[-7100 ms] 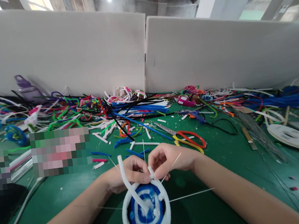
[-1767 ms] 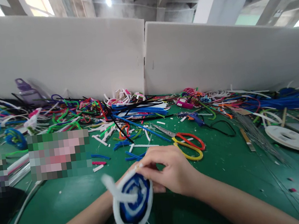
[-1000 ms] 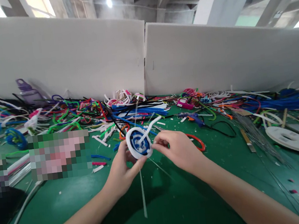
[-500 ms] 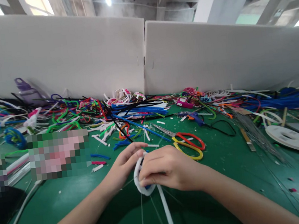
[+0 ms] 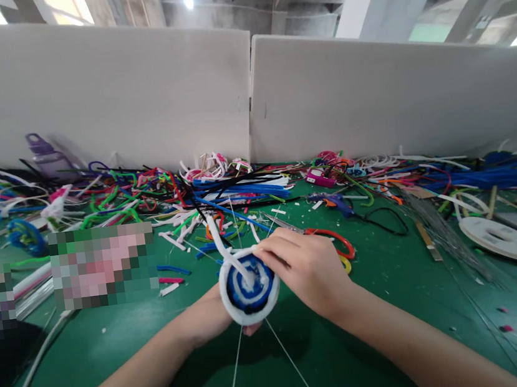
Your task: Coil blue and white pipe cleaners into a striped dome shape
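Observation:
A round blue-and-white pipe-cleaner coil (image 5: 254, 291) with a raised white rim faces me, tilted, above the green table. Thin pale strands run out from it in several directions. My left hand (image 5: 212, 315) supports it from behind; the coil hides most of its fingers, and a fingertip shows below the rim. Thumb and fingers of my right hand (image 5: 303, 269) pinch the white pipe cleaner (image 5: 219, 239) at the upper right of the rim. Its loose end stands up toward the far side. Scissors (image 5: 334, 237) with red and yellow handles lie partly hidden behind my right hand.
Heaped pipe cleaners (image 5: 239, 186) line the back of the table under white partition boards (image 5: 109, 92). On the right are a white spool (image 5: 499, 238) and thin wires (image 5: 447, 233). At left lie a white cable (image 5: 30, 372) and a purple bottle (image 5: 49, 159).
The coil has turned so its blue inside faces me. The white pipe cleaner's loose end swung from the near side to the far side. My right hand shifted to the right along the rim.

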The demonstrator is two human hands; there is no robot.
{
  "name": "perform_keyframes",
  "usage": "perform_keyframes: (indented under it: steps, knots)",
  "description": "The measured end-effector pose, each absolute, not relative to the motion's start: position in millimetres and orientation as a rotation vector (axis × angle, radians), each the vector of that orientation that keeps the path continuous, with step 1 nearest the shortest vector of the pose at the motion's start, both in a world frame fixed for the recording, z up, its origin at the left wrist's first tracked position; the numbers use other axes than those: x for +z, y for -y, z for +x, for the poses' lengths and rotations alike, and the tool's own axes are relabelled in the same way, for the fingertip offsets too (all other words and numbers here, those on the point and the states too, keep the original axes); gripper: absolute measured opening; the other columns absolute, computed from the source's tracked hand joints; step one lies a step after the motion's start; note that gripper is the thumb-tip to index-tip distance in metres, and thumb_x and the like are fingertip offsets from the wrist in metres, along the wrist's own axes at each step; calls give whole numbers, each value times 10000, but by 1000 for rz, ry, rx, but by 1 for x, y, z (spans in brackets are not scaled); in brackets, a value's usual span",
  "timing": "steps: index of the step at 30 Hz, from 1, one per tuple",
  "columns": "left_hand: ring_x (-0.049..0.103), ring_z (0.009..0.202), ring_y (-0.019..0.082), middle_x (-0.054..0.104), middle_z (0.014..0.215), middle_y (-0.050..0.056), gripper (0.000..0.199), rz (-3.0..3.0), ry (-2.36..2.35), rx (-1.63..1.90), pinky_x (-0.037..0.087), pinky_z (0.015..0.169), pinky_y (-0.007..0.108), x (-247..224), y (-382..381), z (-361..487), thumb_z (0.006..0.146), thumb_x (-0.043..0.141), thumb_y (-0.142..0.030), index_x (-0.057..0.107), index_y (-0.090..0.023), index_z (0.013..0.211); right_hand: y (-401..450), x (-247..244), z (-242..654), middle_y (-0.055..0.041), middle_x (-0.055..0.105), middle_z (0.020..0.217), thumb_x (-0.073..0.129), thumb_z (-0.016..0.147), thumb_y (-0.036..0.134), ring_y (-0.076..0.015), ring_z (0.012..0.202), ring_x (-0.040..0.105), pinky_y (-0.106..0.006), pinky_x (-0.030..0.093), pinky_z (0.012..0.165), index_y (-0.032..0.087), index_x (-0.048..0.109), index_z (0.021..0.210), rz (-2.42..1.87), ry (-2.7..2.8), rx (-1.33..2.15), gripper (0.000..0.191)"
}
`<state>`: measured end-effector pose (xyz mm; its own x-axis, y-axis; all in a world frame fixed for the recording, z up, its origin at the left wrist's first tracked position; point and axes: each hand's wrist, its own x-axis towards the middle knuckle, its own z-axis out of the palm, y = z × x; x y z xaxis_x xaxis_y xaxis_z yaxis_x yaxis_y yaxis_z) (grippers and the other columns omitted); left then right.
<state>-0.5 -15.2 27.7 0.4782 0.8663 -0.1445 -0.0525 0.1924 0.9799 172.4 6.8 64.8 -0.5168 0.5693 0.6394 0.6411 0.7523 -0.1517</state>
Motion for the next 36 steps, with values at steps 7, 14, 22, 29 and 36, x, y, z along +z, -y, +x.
perform_keyframes:
  steps: [7,14,22,29,36]
  knots:
    - [570,564,141,624,616,33,147,1234,-774,654,459,570,267,22,14,1,734,646,-287,604,-145,738,-17,64,180,-31,600,660,399,933,194,-122,591,564,-240,361,517,134,619,687,-995,2354,-387,336]
    - [576,663,150,660,777,40,133,1340,-855,894,468,628,260,25,10,6,769,615,-287,652,-174,828,-15,71,182,-24,665,784,500,903,213,-124,717,607,-222,443,648,161,651,837,-870,2190,-83,173]
    - [574,733,162,661,755,14,232,1102,-846,965,477,679,260,16,5,-3,817,559,-372,710,-200,857,-10,75,181,-46,683,866,474,909,171,-135,776,596,-246,458,680,147,629,936,-493,2330,-179,159]
    - [599,684,159,664,728,26,235,651,-741,990,510,610,267,20,5,4,818,534,-353,693,-182,848,-9,75,175,-39,640,803,364,946,154,-141,755,527,-261,393,623,139,633,918,-307,2601,-299,271]
    - [582,666,151,660,712,32,283,542,-598,1116,483,611,256,29,2,0,799,547,-400,677,-152,842,-14,61,168,-46,619,857,470,907,192,-146,798,520,-277,406,698,156,628,833,-496,2627,-125,178]
